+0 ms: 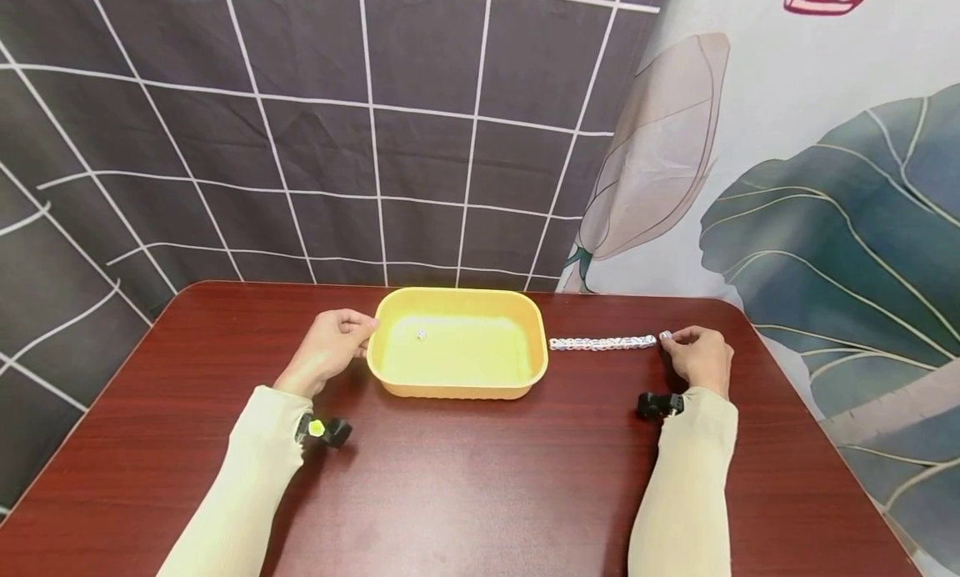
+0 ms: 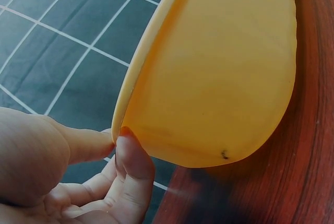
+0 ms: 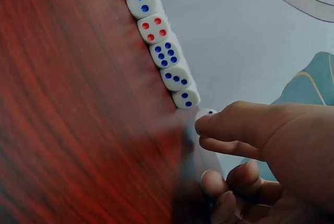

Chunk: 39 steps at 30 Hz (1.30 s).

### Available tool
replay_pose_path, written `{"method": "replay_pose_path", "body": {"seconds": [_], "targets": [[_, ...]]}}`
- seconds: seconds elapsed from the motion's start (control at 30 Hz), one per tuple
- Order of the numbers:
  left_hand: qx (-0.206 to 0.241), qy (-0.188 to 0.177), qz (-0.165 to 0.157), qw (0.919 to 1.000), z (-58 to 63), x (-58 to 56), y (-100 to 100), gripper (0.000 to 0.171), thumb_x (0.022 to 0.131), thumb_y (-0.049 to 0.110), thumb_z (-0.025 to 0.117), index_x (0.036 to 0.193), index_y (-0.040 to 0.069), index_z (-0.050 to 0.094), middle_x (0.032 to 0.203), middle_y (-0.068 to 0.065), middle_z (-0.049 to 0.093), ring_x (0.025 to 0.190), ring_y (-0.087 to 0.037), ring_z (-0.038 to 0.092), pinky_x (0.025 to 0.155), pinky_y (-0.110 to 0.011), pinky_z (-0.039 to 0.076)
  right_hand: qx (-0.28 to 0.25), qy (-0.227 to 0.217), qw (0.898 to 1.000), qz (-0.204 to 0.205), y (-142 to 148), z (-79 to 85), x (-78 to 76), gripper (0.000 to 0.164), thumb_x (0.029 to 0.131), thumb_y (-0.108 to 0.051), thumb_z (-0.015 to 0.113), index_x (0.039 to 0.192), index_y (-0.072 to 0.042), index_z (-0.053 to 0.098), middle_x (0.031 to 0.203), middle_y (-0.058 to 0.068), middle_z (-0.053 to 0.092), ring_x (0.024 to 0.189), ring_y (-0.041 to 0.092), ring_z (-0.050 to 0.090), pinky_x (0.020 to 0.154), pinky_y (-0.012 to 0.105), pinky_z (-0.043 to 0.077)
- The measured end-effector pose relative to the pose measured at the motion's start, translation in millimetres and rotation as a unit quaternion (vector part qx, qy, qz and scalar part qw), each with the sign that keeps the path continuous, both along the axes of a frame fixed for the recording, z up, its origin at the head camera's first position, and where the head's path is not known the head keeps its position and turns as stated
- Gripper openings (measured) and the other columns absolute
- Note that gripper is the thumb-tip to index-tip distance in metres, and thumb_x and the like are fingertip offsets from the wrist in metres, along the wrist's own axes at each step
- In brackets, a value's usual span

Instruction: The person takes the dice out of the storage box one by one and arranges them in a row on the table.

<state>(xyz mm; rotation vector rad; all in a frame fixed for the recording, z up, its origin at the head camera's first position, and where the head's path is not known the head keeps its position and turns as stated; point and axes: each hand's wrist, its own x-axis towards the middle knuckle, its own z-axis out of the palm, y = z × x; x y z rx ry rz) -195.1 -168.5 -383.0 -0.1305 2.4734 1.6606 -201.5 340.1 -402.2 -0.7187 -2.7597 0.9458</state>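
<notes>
A yellow plastic basin [image 1: 457, 390] stands on the table with one white die [image 1: 422, 335] inside, left of its middle. My left hand [image 1: 326, 348] pinches the basin's left rim between thumb and finger; the left wrist view shows the grip on the basin wall [image 2: 219, 78] up close. To the right of the basin runs a straight row of white dice [image 1: 602, 343] with red and blue pips. At the row's right end, my right hand [image 1: 701, 356] pinches a single die [image 3: 205, 113] in its fingertips, a small gap from the last die [image 3: 186, 99].
The dark red wooden table [image 1: 450, 494] fills the lower view, its back edge running behind the basin. A dark grid-patterned cloth [image 1: 315, 143] hangs behind, and a white leaf-patterned cloth [image 1: 810, 227] hangs at the right. Both wrists wear black cameras [image 1: 660, 404].
</notes>
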Motion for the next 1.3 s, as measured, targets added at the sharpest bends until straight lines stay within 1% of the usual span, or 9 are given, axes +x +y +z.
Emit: {"method": "replay_pose_path", "body": {"seconds": [0.13, 0.3, 0.5, 0.6, 0.73, 0.9, 1.1, 1.27, 1.3], "targets": [[0.000, 0.002, -0.001, 1.0000, 0.3, 0.3, 0.3, 0.032, 0.103, 0.015, 0.059, 0.121, -0.010, 0.062, 0.090, -0.008, 0.069, 0.071, -0.008, 0.062, 0.073, -0.024, 0.058, 0.002, -0.005, 1.000, 0.006, 1.3, 0.0, 0.1, 0.031, 0.097, -0.026, 0.067, 0.108, 0.002, 0.072, 0.123, 0.030, 0.063, 0.119, 0.046, 0.048, 0.101, 0.056, 0.045], [0.003, 0.003, -0.002, 1.0000, 1.2, 0.6, 0.5, 0.032, 0.102, 0.015, 0.060, 0.121, -0.010, 0.062, 0.090, -0.008, 0.070, 0.071, -0.008, 0.062, 0.072, -0.024, 0.058, 0.006, -0.010, 1.000, 0.028, 3.2, 0.1, -1.3, 0.029, 0.097, -0.025, 0.067, 0.109, 0.001, 0.072, 0.125, 0.029, 0.064, 0.123, 0.047, 0.046, 0.102, 0.056, 0.044], [0.003, 0.004, -0.001, 1.0000, 1.9, 0.8, -0.2, 0.032, 0.102, 0.015, 0.060, 0.122, -0.010, 0.062, 0.091, -0.009, 0.070, 0.071, -0.008, 0.062, 0.072, -0.024, 0.058, 0.009, -0.017, 0.998, 0.063, 3.6, 0.4, -2.4, 0.025, 0.097, -0.017, 0.067, 0.112, 0.002, 0.072, 0.122, 0.029, 0.066, 0.121, 0.050, 0.043, 0.099, 0.058, 0.042], [0.001, 0.002, -0.001, 1.0000, 1.7, 0.8, -0.2, 0.032, 0.103, 0.015, 0.060, 0.122, -0.010, 0.063, 0.091, -0.009, 0.070, 0.071, -0.008, 0.062, 0.073, -0.024, 0.058, 0.013, -0.014, 0.997, 0.069, 2.8, 0.8, -2.9, 0.025, 0.096, -0.014, 0.066, 0.114, 0.002, 0.072, 0.121, 0.028, 0.068, 0.119, 0.049, 0.046, 0.100, 0.058, 0.042], [0.000, 0.002, -0.002, 1.0000, 1.8, 0.8, -0.2, 0.031, 0.103, 0.015, 0.059, 0.121, -0.010, 0.063, 0.091, -0.009, 0.070, 0.071, -0.008, 0.062, 0.073, -0.024, 0.058, 0.015, -0.013, 0.997, 0.077, 1.5, 2.4, -3.3, 0.025, 0.096, -0.010, 0.062, 0.117, 0.002, 0.071, 0.119, 0.028, 0.069, 0.118, 0.049, 0.048, 0.099, 0.058, 0.043], [0.001, 0.005, -0.002, 1.0000, 2.2, 0.6, -0.7, 0.031, 0.103, 0.014, 0.059, 0.121, -0.011, 0.062, 0.089, -0.007, 0.069, 0.071, -0.007, 0.061, 0.071, -0.024, 0.057, 0.014, -0.012, 0.996, 0.082, 1.3, 3.4, -3.7, 0.025, 0.096, -0.007, 0.060, 0.116, 0.002, 0.071, 0.114, 0.029, 0.069, 0.117, 0.050, 0.047, 0.099, 0.058, 0.041], [0.006, 0.003, -0.005, 1.0000, 1.5, 0.9, -0.2, 0.032, 0.103, 0.015, 0.059, 0.121, -0.011, 0.062, 0.090, -0.009, 0.070, 0.071, -0.007, 0.061, 0.070, -0.021, 0.056, 0.009, -0.017, 0.997, 0.073, 3.8, 2.0, -2.8, 0.023, 0.096, -0.006, 0.059, 0.112, 0.003, 0.072, 0.109, 0.030, 0.068, 0.115, 0.047, 0.048, 0.096, 0.058, 0.042], [0.008, 0.005, -0.005, 0.9999, 0.9, 1.0, 0.0, 0.032, 0.103, 0.016, 0.059, 0.121, -0.011, 0.062, 0.091, -0.011, 0.070, 0.071, -0.008, 0.062, 0.069, -0.019, 0.055, 0.011, -0.014, 0.997, 0.075, 4.4, 1.6, -2.6, 0.022, 0.095, -0.006, 0.060, 0.111, 0.003, 0.073, 0.108, 0.029, 0.069, 0.114, 0.046, 0.049, 0.096, 0.057, 0.042], [0.007, 0.005, -0.005, 0.9999, 0.8, 1.0, -0.1, 0.032, 0.103, 0.016, 0.059, 0.121, -0.011, 0.062, 0.090, -0.011, 0.070, 0.071, -0.008, 0.061, 0.068, -0.019, 0.055, 0.011, -0.016, 0.997, 0.076, 4.6, 1.6, -2.9, 0.022, 0.095, -0.006, 0.060, 0.111, 0.002, 0.073, 0.108, 0.029, 0.069, 0.113, 0.046, 0.050, 0.093, 0.055, 0.044]]}}
